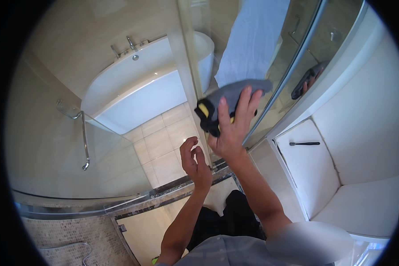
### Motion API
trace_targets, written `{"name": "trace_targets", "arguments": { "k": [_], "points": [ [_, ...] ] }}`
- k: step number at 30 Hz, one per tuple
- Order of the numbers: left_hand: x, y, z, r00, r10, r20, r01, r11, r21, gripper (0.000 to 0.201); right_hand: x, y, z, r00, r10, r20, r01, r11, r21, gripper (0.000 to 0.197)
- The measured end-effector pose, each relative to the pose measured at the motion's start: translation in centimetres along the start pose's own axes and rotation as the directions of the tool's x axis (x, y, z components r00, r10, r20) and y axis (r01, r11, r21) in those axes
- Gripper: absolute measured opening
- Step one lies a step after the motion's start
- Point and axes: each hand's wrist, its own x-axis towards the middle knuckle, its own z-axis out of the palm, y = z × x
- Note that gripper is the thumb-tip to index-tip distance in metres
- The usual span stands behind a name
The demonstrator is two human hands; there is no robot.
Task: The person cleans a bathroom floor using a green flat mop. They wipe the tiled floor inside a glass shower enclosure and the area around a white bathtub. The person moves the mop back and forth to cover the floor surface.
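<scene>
My right hand [235, 126] is raised in front of the glass panel, fingers laid over a grey cloth pad [226, 95] with black and yellow parts at its left end. Its thumb side is partly hidden behind the pad, and I cannot tell what exact kind of tool this is. Lower and to the left, my left hand [195, 162] hangs in the air with loosely curled fingers, a gap by the thumb and nothing in it. A reflection of the pad and some fingers shows in the shiny surface at the upper right.
Beyond the glass stands a white bathtub [137, 104] with chrome taps [131, 43]. A curved glass panel with a metal handle [84, 142] is at left. On the white ledge at right lies a black brush [304, 143]. A stone sill [173, 188] crosses near my feet.
</scene>
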Motion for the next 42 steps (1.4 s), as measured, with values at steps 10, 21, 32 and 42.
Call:
{"name": "trace_targets", "arguments": {
  "k": [10,21,32,42],
  "points": [
    [-3.8,-20.5,-1.3,0.985,-0.042,0.168,0.082,0.967,-0.239,0.048,-26.4,5.2,7.3,0.998,0.038,0.044,-0.039,0.999,0.01,0.053],
    [-8.5,-35.4,-1.3,0.922,0.303,0.242,-0.225,0.926,-0.304,0.057,-44.0,11.1,12.0,1.0,0.012,0.014,-0.012,1.0,-0.01,0.058],
    [-8.8,-37.6,-0.3,0.958,0.215,0.189,-0.2,0.975,-0.093,0.042,-35.8,11.1,9.3,0.994,-0.098,-0.054,0.091,0.989,-0.115,0.067],
    [-9.4,-35.9,-0.8,0.951,0.279,0.129,-0.274,0.96,-0.057,0.037,-20.6,8.9,4.3,0.917,-0.264,-0.299,0.2,0.953,-0.229,0.061]
  ]
}}
